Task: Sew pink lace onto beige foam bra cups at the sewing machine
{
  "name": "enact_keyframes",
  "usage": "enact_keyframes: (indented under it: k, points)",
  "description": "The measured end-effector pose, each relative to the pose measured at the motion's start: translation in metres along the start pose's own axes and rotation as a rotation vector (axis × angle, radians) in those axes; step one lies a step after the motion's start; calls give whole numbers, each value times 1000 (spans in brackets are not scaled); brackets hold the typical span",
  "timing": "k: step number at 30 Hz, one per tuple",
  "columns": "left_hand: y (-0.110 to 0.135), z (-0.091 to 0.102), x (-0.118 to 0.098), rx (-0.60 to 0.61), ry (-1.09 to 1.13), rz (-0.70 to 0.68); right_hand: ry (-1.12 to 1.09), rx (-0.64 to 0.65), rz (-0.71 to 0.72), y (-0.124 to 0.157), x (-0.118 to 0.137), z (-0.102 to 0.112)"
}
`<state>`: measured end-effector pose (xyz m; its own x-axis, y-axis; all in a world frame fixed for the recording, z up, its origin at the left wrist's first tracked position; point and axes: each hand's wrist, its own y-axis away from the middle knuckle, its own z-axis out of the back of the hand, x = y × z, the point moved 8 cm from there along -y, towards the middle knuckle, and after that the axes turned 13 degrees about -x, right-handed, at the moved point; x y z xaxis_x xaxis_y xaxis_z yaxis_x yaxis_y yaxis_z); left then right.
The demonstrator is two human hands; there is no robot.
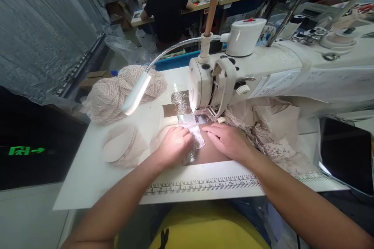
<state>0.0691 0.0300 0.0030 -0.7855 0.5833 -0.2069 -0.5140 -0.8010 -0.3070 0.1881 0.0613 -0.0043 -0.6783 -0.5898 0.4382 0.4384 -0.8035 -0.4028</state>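
Note:
My left hand [176, 144] lies left of the needle area with its fingers curled down on a pale beige fabric piece [159, 137]. A whitish-pink patterned strip [198, 136] shows beside those fingertips and runs toward the presser foot. My right hand [229, 140] rests just right of the foot, its fingers stretched leftward and lying on the brown machine bed [209, 155]. The white sewing machine head [201, 81] stands directly above both hands. Bunched beige lace fabric [271, 136] lies to the right of my right hand. The fabric under my left palm is hidden.
Beige lace bundles [108, 95] and a round cup piece [119, 144] lie on the left. A lit lamp [136, 93] hangs over them on a bent neck. A ruler strip [201, 185] follows the front edge. A dark tablet [346, 151] is at right. Beyond sits another person [168, 7].

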Motion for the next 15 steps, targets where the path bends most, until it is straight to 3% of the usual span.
enact_keyframes:
  k: [6,11,15]
  points:
    - [3,4,10,-91,235,59,14,79,36,9,11,15]
    - [5,8,19,-114,330,158,95,175,156,31,29,-2]
    - [8,5,12,-70,323,61,202,105,234,46,36,-8]
